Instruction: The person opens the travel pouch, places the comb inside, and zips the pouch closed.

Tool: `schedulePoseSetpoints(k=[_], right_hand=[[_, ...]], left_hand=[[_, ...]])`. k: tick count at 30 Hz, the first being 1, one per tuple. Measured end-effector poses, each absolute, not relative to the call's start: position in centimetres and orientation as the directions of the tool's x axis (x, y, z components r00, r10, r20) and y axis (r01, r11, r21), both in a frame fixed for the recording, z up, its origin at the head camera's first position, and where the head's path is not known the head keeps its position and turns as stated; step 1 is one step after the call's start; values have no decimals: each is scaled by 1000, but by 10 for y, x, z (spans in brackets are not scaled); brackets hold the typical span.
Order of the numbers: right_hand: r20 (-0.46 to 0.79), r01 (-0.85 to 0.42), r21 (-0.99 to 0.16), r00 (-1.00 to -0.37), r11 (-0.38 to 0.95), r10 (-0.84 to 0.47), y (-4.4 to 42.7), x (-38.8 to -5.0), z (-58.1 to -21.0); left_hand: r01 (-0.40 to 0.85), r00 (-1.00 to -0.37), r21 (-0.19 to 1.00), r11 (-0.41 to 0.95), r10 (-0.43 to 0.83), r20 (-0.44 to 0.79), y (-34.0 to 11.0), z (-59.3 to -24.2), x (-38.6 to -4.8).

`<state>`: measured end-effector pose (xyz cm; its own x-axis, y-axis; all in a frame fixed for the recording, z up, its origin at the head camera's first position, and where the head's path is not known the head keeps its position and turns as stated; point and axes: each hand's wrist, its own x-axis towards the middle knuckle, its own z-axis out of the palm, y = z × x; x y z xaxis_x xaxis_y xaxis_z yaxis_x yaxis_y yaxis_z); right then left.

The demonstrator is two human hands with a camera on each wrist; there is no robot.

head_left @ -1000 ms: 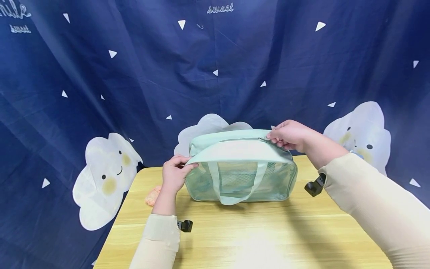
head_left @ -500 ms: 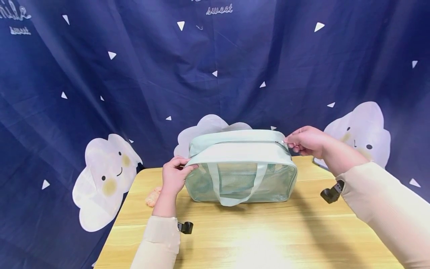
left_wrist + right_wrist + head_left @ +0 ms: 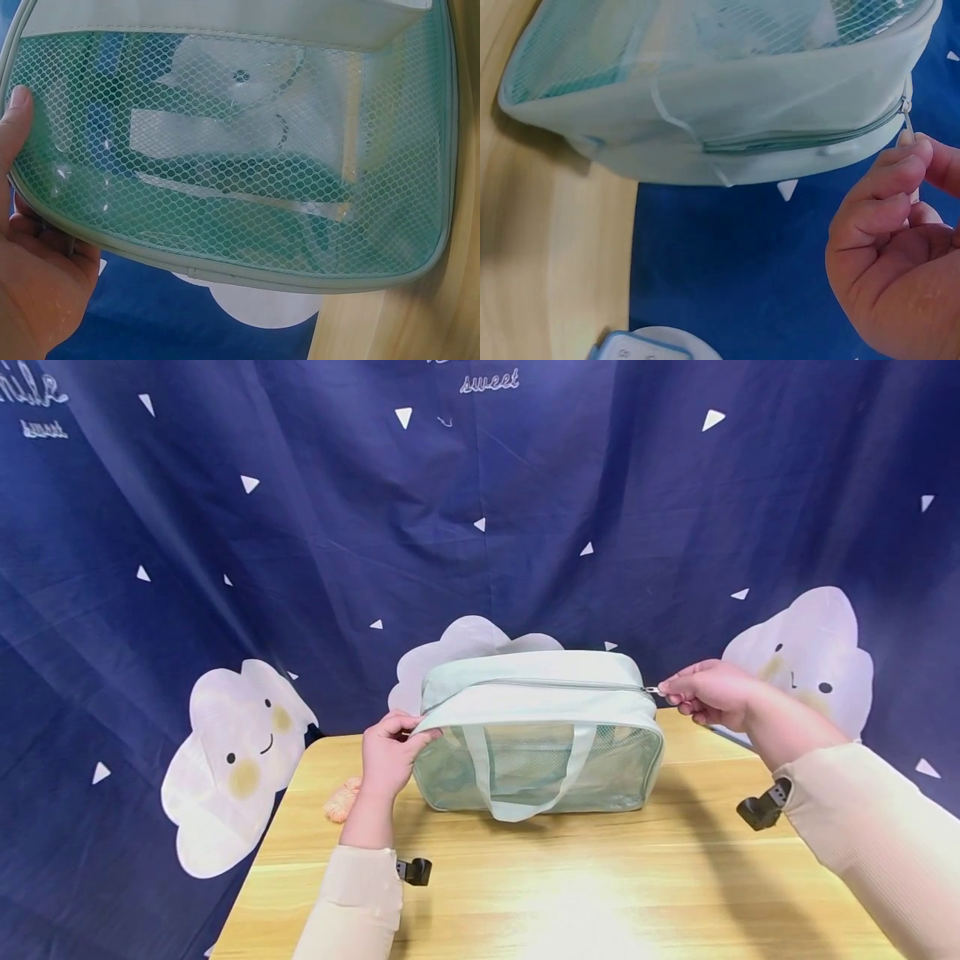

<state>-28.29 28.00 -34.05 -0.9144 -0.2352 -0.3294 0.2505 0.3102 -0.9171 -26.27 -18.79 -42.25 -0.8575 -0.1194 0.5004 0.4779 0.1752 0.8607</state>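
A pale green bag [image 3: 540,702] with clear, mesh-patterned sides stands upright on the table. Its strap handle [image 3: 577,760] hangs down the front. At the bag's upper left corner, my left hand [image 3: 386,760] pinches the edge, thumb in front; the left wrist view shows that thumb [image 3: 16,124] against the mesh side [image 3: 240,157]. Just past the bag's right end, my right hand [image 3: 712,692] pinches the metal zipper pull [image 3: 651,690] between thumb and index finger. In the right wrist view the zipper [image 3: 802,141] runs along the bag's end up to the pull [image 3: 907,116].
An orange-and-white bundle [image 3: 342,799] lies left of the bag, beside my left wrist. Behind my right hand is a white, blue-edged item with buttons [image 3: 645,346], mostly cut off. A dark blue curtain [image 3: 525,568] hangs behind the wooden table [image 3: 525,877].
My right hand has drawn the zipper pull rightward and slightly down, from the top of the bag to its right end. The left hand has stayed at the left corner.
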Motion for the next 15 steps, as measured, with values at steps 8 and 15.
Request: schedulePoseSetpoints(k=[8,15], right_hand=[[-365,309,-919,-901,243,-233,297,-281,-364],[-397,338,-909,-882,245,-255,306,-280,-380]], left_hand=[[481,-857,862,159,-123,500,-188,-424,-264],[474,-863,869,142,-123,491,-188,-425,-264]])
